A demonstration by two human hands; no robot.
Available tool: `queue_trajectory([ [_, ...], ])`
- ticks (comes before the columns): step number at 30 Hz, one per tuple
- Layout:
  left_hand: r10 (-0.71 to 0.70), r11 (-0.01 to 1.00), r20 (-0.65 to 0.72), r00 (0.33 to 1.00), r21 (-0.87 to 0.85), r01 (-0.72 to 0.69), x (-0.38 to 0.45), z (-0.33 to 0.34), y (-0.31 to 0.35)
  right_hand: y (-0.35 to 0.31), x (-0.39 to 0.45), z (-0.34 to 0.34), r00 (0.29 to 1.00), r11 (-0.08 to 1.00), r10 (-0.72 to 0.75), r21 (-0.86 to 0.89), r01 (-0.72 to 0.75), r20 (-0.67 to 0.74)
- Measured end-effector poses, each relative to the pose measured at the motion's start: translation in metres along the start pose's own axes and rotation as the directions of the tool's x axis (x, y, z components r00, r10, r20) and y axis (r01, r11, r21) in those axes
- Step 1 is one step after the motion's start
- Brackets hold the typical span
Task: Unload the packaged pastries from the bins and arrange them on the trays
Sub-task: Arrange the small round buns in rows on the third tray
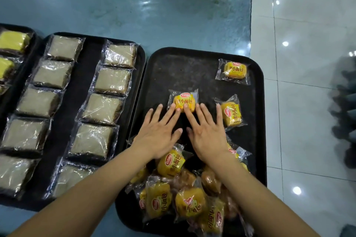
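— What is being shown of the surface?
— A blue-green sheet (134, 15), glossy and creased, is being seen spread over the desk, with light being reflected off it. Pale polished floor tiles (308, 25) are being shown to the right.

— And what is being carried on it?
— Three black trays are being laid side by side. The right tray (192, 67) is being shared by three separate yellow bun packets and a loose heap (183, 194) at its near end. The middle tray (92, 48) is being filled by two columns of clear-wrapped cake slices (107, 109).

— How are the hands being held?
— Both are being held flat with fingers spread; the left hand (159, 136) and right hand (208, 136) are being rested by the fingertips on the centre packet (184, 100). Nothing is being pinched.
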State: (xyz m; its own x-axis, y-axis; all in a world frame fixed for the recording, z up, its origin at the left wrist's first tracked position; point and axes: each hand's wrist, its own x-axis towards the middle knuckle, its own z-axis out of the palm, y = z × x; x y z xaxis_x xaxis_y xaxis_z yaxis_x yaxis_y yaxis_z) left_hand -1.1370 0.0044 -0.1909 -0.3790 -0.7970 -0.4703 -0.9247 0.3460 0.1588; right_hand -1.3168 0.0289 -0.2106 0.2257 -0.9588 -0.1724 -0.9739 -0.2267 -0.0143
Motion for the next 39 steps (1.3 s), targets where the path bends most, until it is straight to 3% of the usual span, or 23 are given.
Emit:
queue_trajectory([
  [8, 0.048, 0.999, -0.015, 0.999, -0.002, -0.048, 0.103, -0.037, 0.0, 0.049, 0.083, -0.019, 0.992, 0.967, 0.121, -0.231, -0.107, 0.046],
  [14, 0.052, 0.998, 0.026, 0.998, 0.017, -0.052, 0.143, -0.06, 0.007, 0.064, 0.115, -0.028, 0.974, 0.948, 0.211, -0.263, -0.182, 0.088],
  [18, 0.07, 0.996, 0.006, 0.998, 0.052, -0.07, 0.146, -0.069, 0.005, 0.071, 0.116, -0.034, 0.979, 0.977, 0.191, -0.113, -0.182, 0.075],
  [20, 0.07, 0.996, -0.049, 0.996, 0.056, -0.068, 0.142, -0.071, 0.006, 0.081, 0.104, -0.041, 0.981, 0.981, 0.191, 0.017, -0.191, -0.007],
  [23, 0.054, 0.997, -0.177, 0.983, 0.062, -0.044, 0.128, -0.074, 0.013, 0.098, 0.063, -0.049, 0.913, 0.905, 0.379, 0.268, -0.332, -0.15],
  [26, 0.13, 0.992, -0.244, 0.961, 0.023, -0.128, 0.106, -0.068, 0.033, 0.107, 0.007, -0.046, 0.795, 0.744, 0.599, 0.43, -0.511, -0.091],
  [28, 0.252, 0.967, -0.235, 0.939, 0.026, -0.253, 0.09, -0.059, 0.052, 0.103, -0.024, -0.038, 0.774, 0.696, 0.632, 0.458, -0.553, -0.025],
  [31, 0.394, 0.918, -0.201, 0.897, 0.037, -0.395, 0.072, -0.037, 0.075, 0.087, -0.05, -0.027, 0.804, 0.687, 0.594, 0.506, -0.521, 0.022],
  [36, 0.328, 0.943, -0.109, 0.938, -0.026, -0.333, 0.063, -0.006, 0.078, 0.073, -0.056, -0.023, 0.851, 0.745, 0.512, 0.431, -0.509, 0.121],
  [39, 0.296, 0.953, -0.077, 0.952, -0.037, -0.3, 0.064, -0.005, 0.078, 0.074, -0.052, -0.023, 0.858, 0.781, 0.508, 0.38, -0.495, 0.075],
])
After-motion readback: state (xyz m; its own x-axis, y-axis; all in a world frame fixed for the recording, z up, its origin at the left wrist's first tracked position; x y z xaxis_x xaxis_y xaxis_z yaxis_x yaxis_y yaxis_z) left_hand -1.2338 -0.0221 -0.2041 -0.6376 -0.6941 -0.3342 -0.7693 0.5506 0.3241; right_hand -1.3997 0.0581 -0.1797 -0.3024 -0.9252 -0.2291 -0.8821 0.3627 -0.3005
